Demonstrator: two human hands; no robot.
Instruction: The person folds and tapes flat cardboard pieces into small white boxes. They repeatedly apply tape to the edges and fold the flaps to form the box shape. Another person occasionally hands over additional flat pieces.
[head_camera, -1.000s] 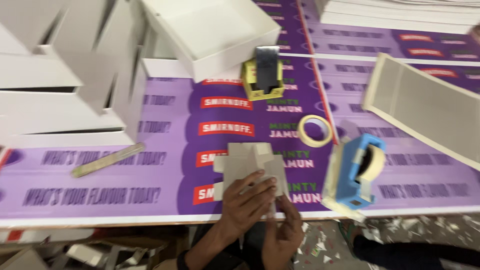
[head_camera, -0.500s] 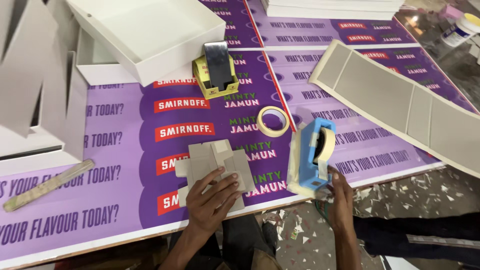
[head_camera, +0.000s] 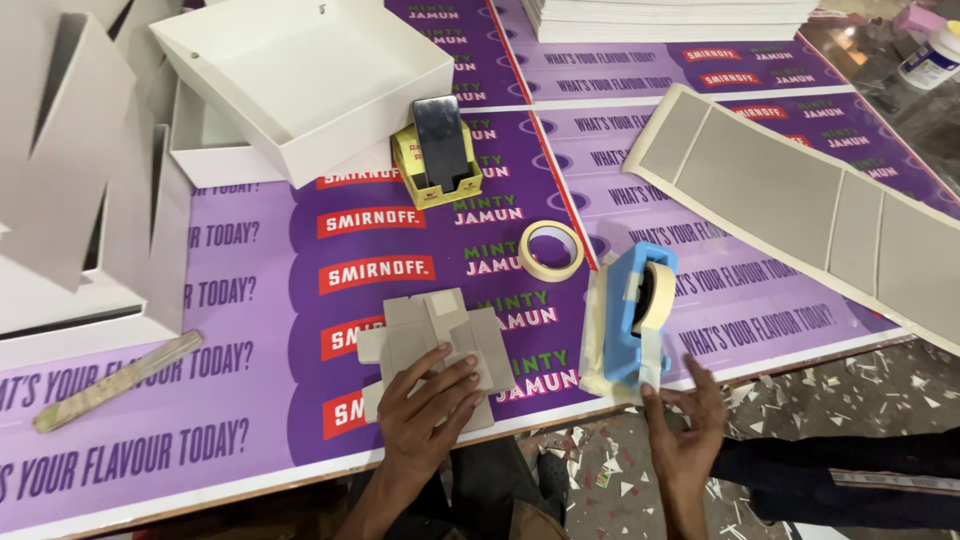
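My left hand (head_camera: 428, 410) lies flat on a grey cardboard piece (head_camera: 432, 338) with flaps, pressing it onto the purple printed sheet (head_camera: 250, 330) that covers the table. My right hand (head_camera: 688, 424) is at the table's front edge, fingertips touching the base of a blue tape dispenser (head_camera: 632, 318) holding a cream tape roll. It looks to be pinching the tape end there, but I cannot see this clearly. A loose roll of masking tape (head_camera: 551, 250) lies just behind the cardboard and the dispenser.
A phone stands in a yellow holder (head_camera: 437, 160). White open boxes (head_camera: 300, 75) stack at the back left. A long grey scored board (head_camera: 800, 205) lies at right. A flat wooden stick (head_camera: 118, 380) rests at left. Paper scraps litter the floor (head_camera: 830, 395).
My right hand left the cardboard and moved right to the tape dispenser's base. My left hand stayed pressing the cardboard. The view shifted left and closer.
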